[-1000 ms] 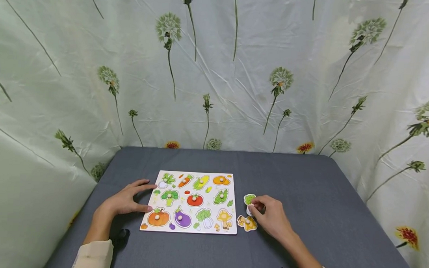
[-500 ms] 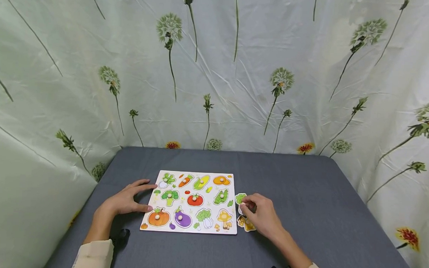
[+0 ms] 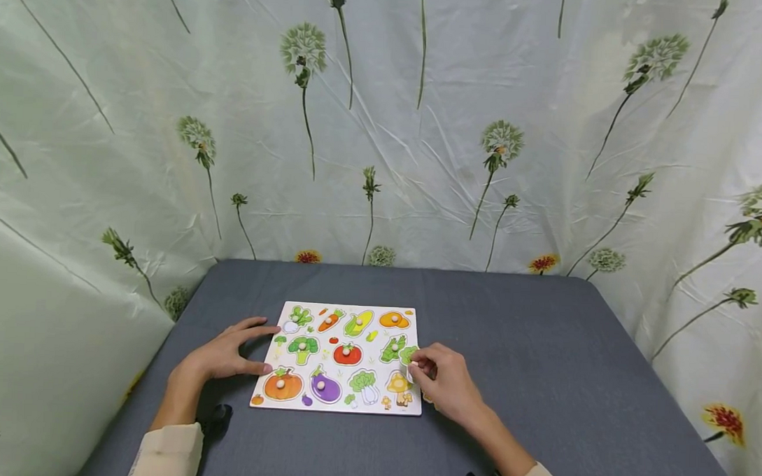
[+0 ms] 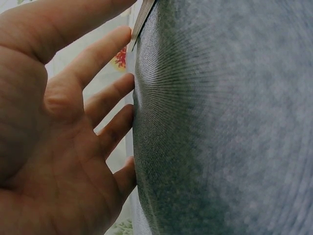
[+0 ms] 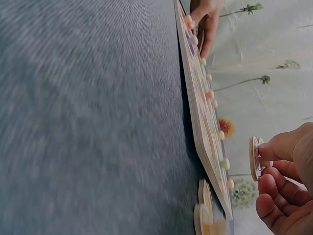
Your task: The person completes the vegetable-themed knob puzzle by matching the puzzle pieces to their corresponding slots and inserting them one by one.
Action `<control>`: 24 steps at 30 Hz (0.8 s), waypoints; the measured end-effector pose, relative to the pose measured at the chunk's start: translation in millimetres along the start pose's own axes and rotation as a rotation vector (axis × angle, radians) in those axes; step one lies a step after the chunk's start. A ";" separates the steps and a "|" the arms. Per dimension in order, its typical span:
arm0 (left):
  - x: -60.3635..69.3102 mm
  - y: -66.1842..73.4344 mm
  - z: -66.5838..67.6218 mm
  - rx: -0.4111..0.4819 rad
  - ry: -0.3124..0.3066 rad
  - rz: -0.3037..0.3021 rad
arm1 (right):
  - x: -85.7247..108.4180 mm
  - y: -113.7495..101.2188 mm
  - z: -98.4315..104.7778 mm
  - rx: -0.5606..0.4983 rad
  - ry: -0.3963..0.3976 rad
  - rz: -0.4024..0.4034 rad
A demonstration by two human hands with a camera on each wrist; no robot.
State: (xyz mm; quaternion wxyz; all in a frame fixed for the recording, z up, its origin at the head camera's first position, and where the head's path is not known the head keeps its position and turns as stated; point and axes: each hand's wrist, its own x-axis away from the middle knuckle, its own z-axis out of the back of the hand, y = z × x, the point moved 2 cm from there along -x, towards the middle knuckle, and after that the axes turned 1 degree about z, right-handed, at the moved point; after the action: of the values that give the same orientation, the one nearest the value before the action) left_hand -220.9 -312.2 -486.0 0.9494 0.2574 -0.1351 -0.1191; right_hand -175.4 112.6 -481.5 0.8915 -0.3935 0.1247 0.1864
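My right hand (image 3: 445,384) pinches a wooden bok choy puzzle piece (image 3: 407,354) by its knob. The piece is held in the air, over the right edge of the vegetable peg puzzle board (image 3: 372,358); the right wrist view shows it on edge between thumb and fingers. My left hand (image 3: 228,352) touches the board's left edge with spread fingers. Several knobbed pieces sit in the board, among them a pumpkin (image 3: 283,386), an eggplant (image 3: 325,388) and a tomato (image 3: 348,354). The bok choy picture (image 3: 364,386) and the mushroom picture (image 3: 400,384) show no knobs.
A mushroom piece (image 5: 201,215) lies on the cloth beside the board's right edge, mostly hidden under my right hand in the head view. Grey cloth (image 3: 516,327) covers the table. A flower-printed curtain (image 3: 433,198) hangs behind it.
My right hand has carried the bok choy piece leftward, from the cloth beside the board to over the board's right edge. The left hand stays at the left edge.
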 end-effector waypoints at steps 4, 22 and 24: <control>-0.3 -0.1 0.3 -0.004 -0.007 0.004 | -1.2 -4.8 -8.8 -0.018 -0.013 0.009; -2.4 -4.7 -2.0 0.000 -0.002 -0.026 | -1.9 -22.7 -47.2 -0.069 -0.080 0.083; -2.5 -5.5 -2.0 -0.004 -0.002 -0.026 | -2.9 -25.1 -50.1 -0.065 -0.087 0.095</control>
State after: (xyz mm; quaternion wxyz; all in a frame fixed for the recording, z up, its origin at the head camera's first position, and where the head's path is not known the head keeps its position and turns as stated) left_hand -223.4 -315.2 -491.0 0.9481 0.2572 -0.1322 -0.1319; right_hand -170.9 58.8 -497.0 0.8729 -0.4075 0.0983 0.2495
